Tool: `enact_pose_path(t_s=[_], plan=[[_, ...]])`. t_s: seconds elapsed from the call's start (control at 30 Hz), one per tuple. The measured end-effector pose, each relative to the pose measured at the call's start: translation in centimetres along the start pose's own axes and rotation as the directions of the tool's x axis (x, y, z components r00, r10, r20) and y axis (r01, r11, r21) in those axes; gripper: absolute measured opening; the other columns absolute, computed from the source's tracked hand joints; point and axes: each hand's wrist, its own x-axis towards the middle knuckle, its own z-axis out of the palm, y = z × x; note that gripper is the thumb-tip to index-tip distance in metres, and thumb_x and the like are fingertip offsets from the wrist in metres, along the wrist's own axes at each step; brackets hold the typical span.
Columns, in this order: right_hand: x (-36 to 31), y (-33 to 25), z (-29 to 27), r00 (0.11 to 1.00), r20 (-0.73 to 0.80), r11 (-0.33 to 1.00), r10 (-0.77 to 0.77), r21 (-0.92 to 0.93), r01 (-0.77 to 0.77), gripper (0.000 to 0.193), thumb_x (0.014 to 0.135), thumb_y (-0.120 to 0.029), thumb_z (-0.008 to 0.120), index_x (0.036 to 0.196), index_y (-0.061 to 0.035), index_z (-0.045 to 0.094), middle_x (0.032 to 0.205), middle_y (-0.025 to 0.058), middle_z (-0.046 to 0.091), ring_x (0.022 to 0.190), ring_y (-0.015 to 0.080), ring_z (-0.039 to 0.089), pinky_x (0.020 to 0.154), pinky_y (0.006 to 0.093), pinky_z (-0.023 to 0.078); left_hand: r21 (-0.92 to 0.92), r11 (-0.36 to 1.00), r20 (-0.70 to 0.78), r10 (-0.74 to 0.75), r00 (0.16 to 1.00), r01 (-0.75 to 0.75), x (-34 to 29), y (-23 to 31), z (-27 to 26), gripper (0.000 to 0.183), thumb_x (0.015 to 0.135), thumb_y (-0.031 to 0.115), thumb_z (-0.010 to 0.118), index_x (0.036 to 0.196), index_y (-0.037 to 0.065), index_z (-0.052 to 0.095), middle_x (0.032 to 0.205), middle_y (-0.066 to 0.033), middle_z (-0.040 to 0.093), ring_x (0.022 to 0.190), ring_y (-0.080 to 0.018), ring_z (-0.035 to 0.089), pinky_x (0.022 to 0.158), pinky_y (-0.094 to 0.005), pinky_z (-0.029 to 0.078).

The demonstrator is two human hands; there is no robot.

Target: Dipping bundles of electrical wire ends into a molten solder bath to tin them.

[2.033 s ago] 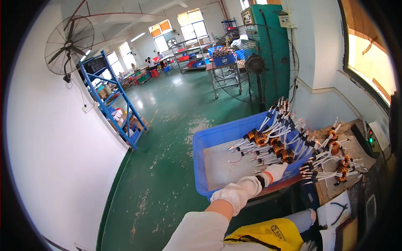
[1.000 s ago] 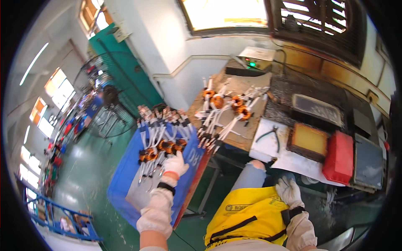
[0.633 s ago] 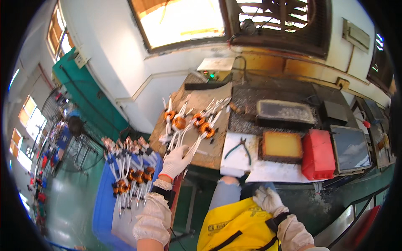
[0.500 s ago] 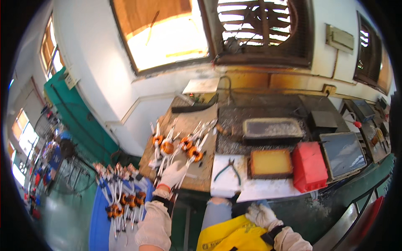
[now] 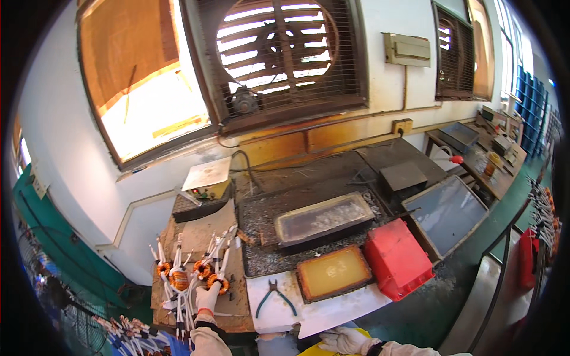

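Plenty on this counter (image 5: pixel 309 169), grimy and dark along the back edge: copper coils (image 5: pixel 179 279) with white leads sprawl over the brown left end, and a pale-topped control box (image 5: pixel 215 190) on its black base holds the back left corner. Across the middle, a gritty tray (image 5: pixel 262 263)! Up front, white sheeting (image 5: pixel 350 310) lines the edge, pliers (image 5: pixel 273 287) splayed on it, then a yellow-filled pan (image 5: pixel 333 272), and a red bin (image 5: pixel 396 256) towards the front right corner.

Text: none readable | control box (image 5: pixel 217 190): tiny lit display (image 5: pixel 196 191), too small to read
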Motion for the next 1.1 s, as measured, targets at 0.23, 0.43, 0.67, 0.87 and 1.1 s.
enact_pose_path(t_s=[0.23,0.43,0.67,0.87,1.1], plan=[[1.1,0.2,-1.0,0.992,0.107,0.997,0.064,0.023,-0.067,0.033,0.094,-0.019,0.053,0.121,0.0002,0.053,0.117,0.0204,0.058,0.114,0.0355,0.053,0.105,0.0548,0.038,-0.264,0.962,-0.028,0.061,0.998,-0.067,-0.1,-0.1,0.9,0.070,0.066,0.037,0.076,0.114,-0.005,0.050,0.098,-0.0198,0.063,0.081,-0.0262,0.065,0.071,-0.0345,0.052],[-0.6,0.7,2.3,0.990,0.104,0.990,0.097,0.092,-0.107,0.039,0.091,-0.014,0.061,0.124,0.0031,0.052,0.118,0.0214,0.058,0.112,0.0337,0.056,0.099,0.0505,0.044,-0.532,0.766,-0.087,0.374,0.924,-0.360,2.6,-4.3,0.9,0.045,0.082,0.026,0.065,0.119,0.000,0.056,0.108,-0.0127,0.062,0.099,-0.0241,0.058,0.088,-0.0342,0.045],[3.3,0.8,-2.0,0.965,0.246,0.996,0.085,0.010,-0.090,0.043,0.099,-0.024,0.049,0.136,-0.0019,0.042,0.139,0.0197,0.047,0.132,0.0295,0.043,0.109,0.0479,0.037,-0.551,0.769,0.412,-0.088,0.907,0.325,-10.1,3.3,-8.1,0.052,0.088,0.049,0.057,0.125,0.011,0.053,0.109,-0.0080,0.057,0.098,-0.0223,0.048,0.091,-0.0333,0.037],[0.2,1.7,3.3,0.999,0.008,0.997,0.044,-0.060,-0.043,0.049,0.098,-0.028,0.052,0.139,-0.0045,0.040,0.150,0.0185,0.031,0.138,0.0265,0.033,0.110,0.0476,0.035,-0.562,0.826,0.251,0.123,0.960,0.041,-21.1,7.7,-10.9,0.048,0.089,0.035,0.059,0.130,0.015,0.046,0.113,-0.0098,0.054,0.096,-0.0226,0.053,0.080,-0.0362,0.046],[-0.6,2.5,2.7,0.982,0.164,0.950,0.095,-0.310,-0.040,0.047,0.096,-0.034,0.054,0.132,-0.0039,0.048,0.137,0.0152,0.049,0.128,0.0269,0.046,0.107,0.0445,0.038,-0.457,0.662,0.158,0.718,0.678,-0.594,-20.6,8.1,-5.5,0.055,0.082,0.007,0.063,0.133,0.003,0.043,0.128,-0.0132,0.051,0.114,-0.0235,0.051,0.098,-0.0343,0.041]])
